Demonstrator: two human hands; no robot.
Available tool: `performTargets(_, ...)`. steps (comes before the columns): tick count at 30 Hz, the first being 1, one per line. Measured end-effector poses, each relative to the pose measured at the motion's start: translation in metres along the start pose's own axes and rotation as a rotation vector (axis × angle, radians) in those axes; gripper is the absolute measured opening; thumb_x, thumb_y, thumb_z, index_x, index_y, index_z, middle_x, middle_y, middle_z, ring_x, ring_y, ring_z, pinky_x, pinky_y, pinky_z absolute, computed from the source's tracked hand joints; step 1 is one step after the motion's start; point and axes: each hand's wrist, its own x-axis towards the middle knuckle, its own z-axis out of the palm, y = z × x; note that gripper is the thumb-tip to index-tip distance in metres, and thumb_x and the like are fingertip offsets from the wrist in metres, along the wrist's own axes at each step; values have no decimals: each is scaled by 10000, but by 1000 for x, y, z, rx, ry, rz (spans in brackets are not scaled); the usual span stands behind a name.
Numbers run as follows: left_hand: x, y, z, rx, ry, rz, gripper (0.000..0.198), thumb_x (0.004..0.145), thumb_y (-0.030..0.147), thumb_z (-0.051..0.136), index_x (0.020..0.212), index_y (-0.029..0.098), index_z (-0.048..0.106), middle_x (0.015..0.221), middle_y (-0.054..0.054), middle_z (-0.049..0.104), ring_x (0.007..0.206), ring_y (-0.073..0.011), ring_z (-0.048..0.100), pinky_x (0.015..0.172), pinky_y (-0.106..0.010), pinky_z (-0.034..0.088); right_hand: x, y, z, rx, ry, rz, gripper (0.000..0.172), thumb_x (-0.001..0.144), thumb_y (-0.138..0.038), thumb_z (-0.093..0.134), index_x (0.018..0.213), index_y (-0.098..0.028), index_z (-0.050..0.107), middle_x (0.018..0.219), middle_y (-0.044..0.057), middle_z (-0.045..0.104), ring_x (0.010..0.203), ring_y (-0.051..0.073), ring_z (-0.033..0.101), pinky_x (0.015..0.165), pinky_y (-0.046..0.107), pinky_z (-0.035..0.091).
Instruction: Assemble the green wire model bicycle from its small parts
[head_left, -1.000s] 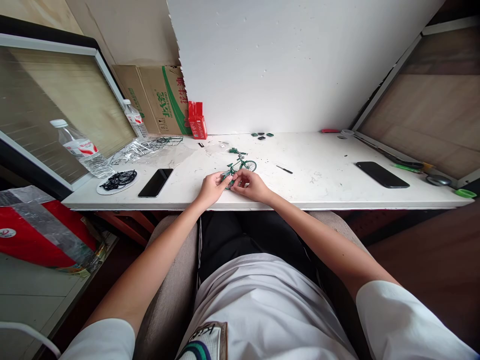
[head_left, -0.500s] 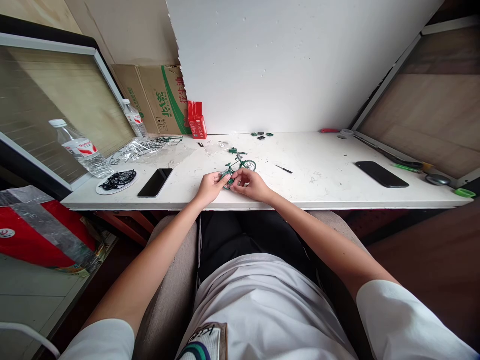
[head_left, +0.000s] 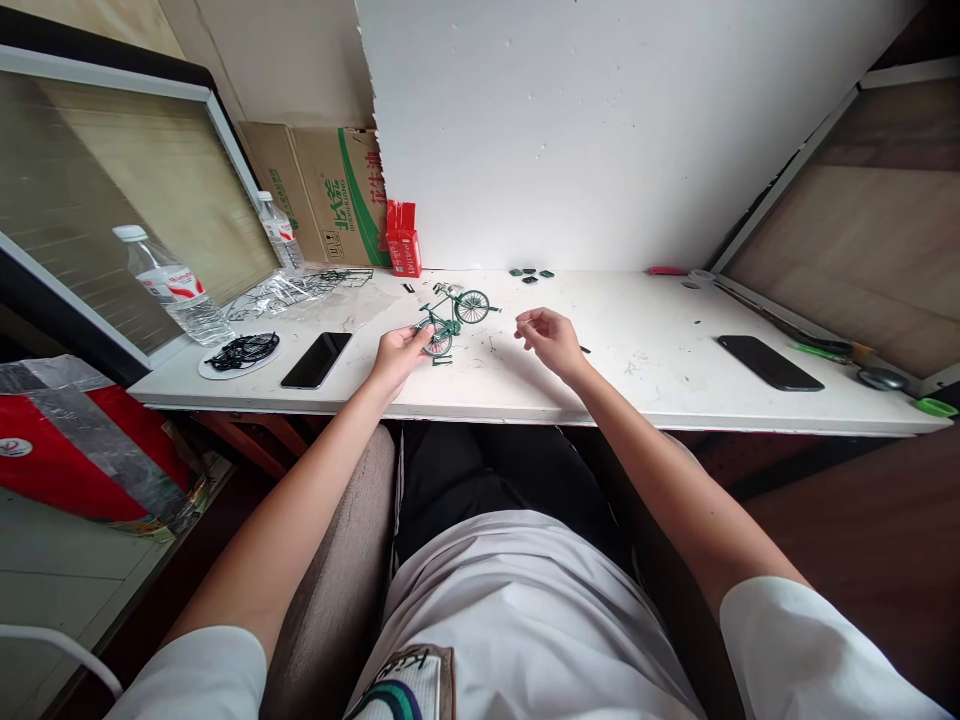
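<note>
My left hand point(head_left: 401, 355) is closed on a small green model bicycle point(head_left: 450, 320), gripping it by its rear wheel. The front wheel and handlebar point away to the upper right, and the bicycle is tilted just above the white table. To the right of the bicycle, my right hand point(head_left: 551, 340) hovers apart from it with loosely curled fingers and nothing visible between them. A thin dark tool point(head_left: 586, 350) lies by that hand, mostly hidden behind it. Below the bicycle's rear wheel a small dark green part point(head_left: 442, 362) shows.
Left on the white table point(head_left: 660, 350) are a phone point(head_left: 318, 360), a white disc with black strands point(head_left: 241, 352), water bottles point(head_left: 176, 288) and clear plastic wrap point(head_left: 292, 290). Small green pieces point(head_left: 529, 275) lie at the back beside a red box point(head_left: 403, 240). Another phone point(head_left: 769, 362) rests right.
My right hand has let go of the bicycle and moved right. My left hand has carried the bicycle a little to the left. The view has shifted slightly.
</note>
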Motion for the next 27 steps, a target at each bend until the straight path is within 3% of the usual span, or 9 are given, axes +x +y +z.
performTargets(4, 1, -2, -3, -34, 48, 6, 612, 677, 572, 1006, 1026, 110, 809, 1105, -140, 823, 1005, -234, 763, 897, -348, 613, -6, 6, 4, -315, -147, -33, 152, 1005, -304, 726, 1059, -180, 796, 1085, 116, 835, 942, 238, 756, 874, 373, 606)
performTargets(10, -1, -6, -2, -63, 47, -22, 593, 669, 555, 1014, 992, 103, 809, 1069, -127, 815, 964, -217, 752, 936, -382, 613, 2, 8, 14, -646, -254, -13, 248, 1024, -190, 654, 1206, -162, 820, 1240, 136, 829, 1005, 272, 773, 898, 355, 577)
performTargets(19, -1, -16, -3, -63, 64, -19, 624, 647, 586, 1011, 993, 109, 807, 1081, -141, 820, 986, -229, 757, 957, -389, 610, 49, 23, 9, -841, -289, 27, 331, 1045, -159, 576, 1299, -193, 787, 1307, 133, 786, 1046, 245, 733, 863, 314, 540)
performTargets(27, -1, -16, -2, -66, 37, -29, 714, 610, 612, 1020, 1062, 100, 811, 1065, -143, 831, 928, -223, 767, 943, -402, 620, 58, 30, 16, -879, -323, -17, 257, 1051, -255, 617, 1173, -198, 836, 1280, 126, 777, 1047, 251, 719, 908, 317, 553)
